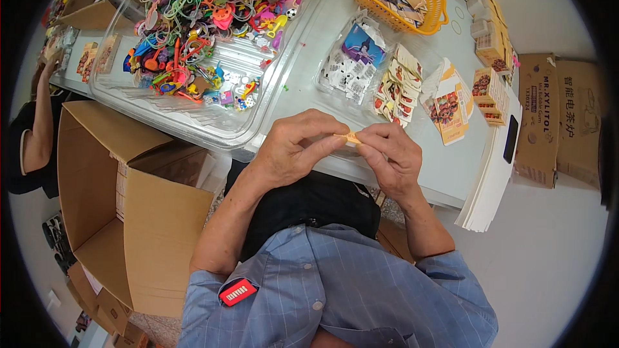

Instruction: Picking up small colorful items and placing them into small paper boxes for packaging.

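In front of my chest, at the table's near edge, both hands pinch one small orange-yellow printed card piece (349, 138). My left hand (290, 147) grips its left end between thumb and fingers, and my right hand (392, 156) closes on its right end. Seen nearly edge-on, its full shape is partly hidden by the fingers. Just beyond it sits a clear plastic tray (320, 72) with small black-and-white packets. Red-and-cream printed cards (398, 87) overlap in a pile beside the tray. Flat orange-and-white cartons (449, 108) lie to the right of them.
A large clear bin (248, 130) of small colourful toys fills the left of the table. Farther back stands a yellow basket (442, 18) of cards. Small cartons (490, 93) stand at right near a black phone (511, 138). An open cardboard box (164, 232) is at my left; another person's arm (42, 116) shows beyond.
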`<act>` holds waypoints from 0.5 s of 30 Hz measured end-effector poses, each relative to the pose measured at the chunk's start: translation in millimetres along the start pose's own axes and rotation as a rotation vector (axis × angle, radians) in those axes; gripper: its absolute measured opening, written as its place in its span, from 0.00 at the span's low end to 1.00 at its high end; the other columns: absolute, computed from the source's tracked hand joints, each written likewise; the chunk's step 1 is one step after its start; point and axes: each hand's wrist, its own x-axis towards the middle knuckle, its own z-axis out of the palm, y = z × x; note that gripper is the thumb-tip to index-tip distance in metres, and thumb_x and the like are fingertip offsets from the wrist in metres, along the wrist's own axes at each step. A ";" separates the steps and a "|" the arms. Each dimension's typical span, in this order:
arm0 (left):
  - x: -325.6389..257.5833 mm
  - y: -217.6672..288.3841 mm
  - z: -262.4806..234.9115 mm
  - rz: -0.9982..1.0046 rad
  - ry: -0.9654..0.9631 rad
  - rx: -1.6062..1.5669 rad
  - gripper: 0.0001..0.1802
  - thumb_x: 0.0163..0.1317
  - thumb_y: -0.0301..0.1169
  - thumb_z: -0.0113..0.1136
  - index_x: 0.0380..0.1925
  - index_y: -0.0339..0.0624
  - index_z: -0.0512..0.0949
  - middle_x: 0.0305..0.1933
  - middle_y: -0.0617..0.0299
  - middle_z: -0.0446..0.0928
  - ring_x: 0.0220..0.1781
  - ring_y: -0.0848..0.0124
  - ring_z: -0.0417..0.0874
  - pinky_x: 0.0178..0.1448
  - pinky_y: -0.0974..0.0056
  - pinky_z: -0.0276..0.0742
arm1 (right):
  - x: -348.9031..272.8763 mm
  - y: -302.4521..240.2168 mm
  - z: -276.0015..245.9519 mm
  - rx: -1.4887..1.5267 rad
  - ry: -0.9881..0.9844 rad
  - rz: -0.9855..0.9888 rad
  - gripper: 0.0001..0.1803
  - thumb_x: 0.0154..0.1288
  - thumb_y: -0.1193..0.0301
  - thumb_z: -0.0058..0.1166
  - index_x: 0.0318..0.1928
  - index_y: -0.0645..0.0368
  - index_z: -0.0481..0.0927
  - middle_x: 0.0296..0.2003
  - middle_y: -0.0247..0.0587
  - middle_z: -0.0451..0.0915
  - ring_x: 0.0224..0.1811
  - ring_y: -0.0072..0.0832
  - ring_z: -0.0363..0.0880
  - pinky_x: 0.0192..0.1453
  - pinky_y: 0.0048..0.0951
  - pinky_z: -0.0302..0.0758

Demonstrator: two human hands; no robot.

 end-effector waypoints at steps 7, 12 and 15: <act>4.7 0.3 0.2 -0.069 -0.030 -0.020 0.09 0.67 0.25 0.65 0.45 0.37 0.86 0.43 0.54 0.84 0.46 0.68 0.86 0.44 0.66 0.83 | -1.0 3.0 -0.9 0.117 0.004 0.155 0.12 0.62 0.82 0.64 0.46 0.62 0.88 0.40 0.43 0.84 0.41 0.28 0.80 0.44 0.25 0.76; -0.8 -18.1 0.8 0.249 0.007 0.109 0.10 0.63 0.22 0.67 0.45 0.39 0.86 0.46 0.54 0.84 0.46 0.63 0.86 0.48 0.66 0.82 | -9.2 17.8 1.5 0.091 0.006 -0.015 0.14 0.60 0.82 0.66 0.48 0.62 0.88 0.44 0.45 0.84 0.42 0.29 0.80 0.45 0.26 0.76; -3.4 -22.0 2.4 0.283 0.030 0.189 0.12 0.60 0.19 0.69 0.44 0.39 0.86 0.48 0.53 0.84 0.47 0.63 0.86 0.47 0.64 0.82 | -14.9 22.5 1.2 0.031 -0.013 -0.081 0.16 0.59 0.82 0.67 0.49 0.61 0.87 0.46 0.47 0.83 0.43 0.30 0.80 0.44 0.26 0.77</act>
